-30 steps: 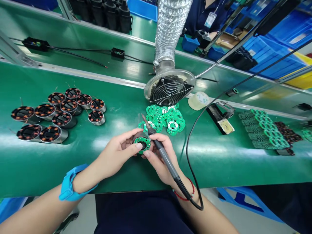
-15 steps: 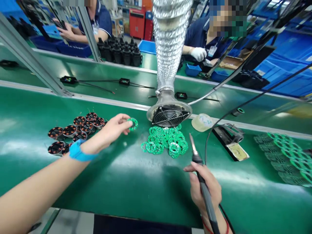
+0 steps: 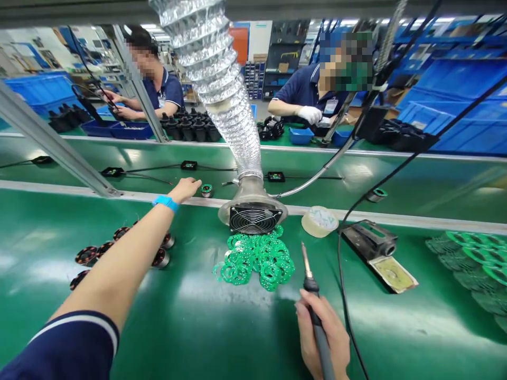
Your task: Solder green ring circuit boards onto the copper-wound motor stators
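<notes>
My right hand (image 3: 322,335) grips a soldering iron (image 3: 313,295) by its dark handle, the tip pointing up and away from me. My left hand (image 3: 187,189) reaches past the metal rail over the far green strip, its fingers stretched out and empty. Just right of those fingertips, apart from them, stands a small wound motor stator (image 3: 206,191) topped with a green ring board. A heap of green ring-shaped circuit boards (image 3: 257,258) lies in front of the fume extractor fan (image 3: 255,219). Copper-wound stators (image 3: 86,255) stand at left, partly hidden behind my left forearm.
A silver duct (image 3: 225,89) rises from the fan. A tape roll (image 3: 320,221), a soldering iron stand (image 3: 372,240) with a sponge and sheets of green boards (image 3: 471,264) lie rightward. The iron's black cable (image 3: 341,285) crosses the table. Two co-workers sit opposite.
My left hand has moved away from me over the rail and let go of the green-topped stator, which now stands on the far strip. The view has tilted up; my right hand still holds the iron.
</notes>
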A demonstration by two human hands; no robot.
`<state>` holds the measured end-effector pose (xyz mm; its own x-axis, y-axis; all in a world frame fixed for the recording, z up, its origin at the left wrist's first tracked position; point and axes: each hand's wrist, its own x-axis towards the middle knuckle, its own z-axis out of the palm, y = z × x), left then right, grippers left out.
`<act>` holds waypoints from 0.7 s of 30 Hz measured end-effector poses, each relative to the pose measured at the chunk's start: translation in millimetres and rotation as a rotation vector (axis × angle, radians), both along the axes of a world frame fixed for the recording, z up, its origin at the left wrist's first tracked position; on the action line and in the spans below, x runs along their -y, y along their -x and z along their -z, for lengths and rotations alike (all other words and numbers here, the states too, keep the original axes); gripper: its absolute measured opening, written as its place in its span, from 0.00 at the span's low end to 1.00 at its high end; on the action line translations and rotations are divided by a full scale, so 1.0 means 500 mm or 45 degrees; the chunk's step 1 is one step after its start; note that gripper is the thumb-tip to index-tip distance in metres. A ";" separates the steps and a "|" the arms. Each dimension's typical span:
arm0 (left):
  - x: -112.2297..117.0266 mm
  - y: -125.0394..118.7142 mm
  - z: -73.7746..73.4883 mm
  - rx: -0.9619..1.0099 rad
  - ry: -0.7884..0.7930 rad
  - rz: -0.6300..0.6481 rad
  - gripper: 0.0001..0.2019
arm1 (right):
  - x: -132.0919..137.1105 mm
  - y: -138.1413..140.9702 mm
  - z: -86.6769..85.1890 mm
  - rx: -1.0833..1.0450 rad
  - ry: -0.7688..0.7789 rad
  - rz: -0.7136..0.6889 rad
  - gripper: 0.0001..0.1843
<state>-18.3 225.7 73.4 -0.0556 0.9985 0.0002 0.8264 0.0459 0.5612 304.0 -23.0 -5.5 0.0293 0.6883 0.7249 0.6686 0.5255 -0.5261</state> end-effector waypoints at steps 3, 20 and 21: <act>0.086 0.052 -0.020 -0.094 0.043 0.059 0.17 | 0.010 0.002 0.014 -0.102 0.078 -0.030 0.10; 0.516 0.025 0.114 -0.322 -0.166 0.587 0.07 | 0.029 0.118 -0.011 0.079 0.544 -0.387 0.15; 0.522 0.012 0.120 -0.226 -0.123 0.638 0.06 | 0.027 0.130 -0.011 0.110 0.588 -0.380 0.15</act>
<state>-24.5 -35.3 13.5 0.4368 0.8976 0.0592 0.8162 -0.4231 0.3935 238.9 -36.7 -0.1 -0.2618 0.9043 0.3372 0.5766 0.4267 -0.6967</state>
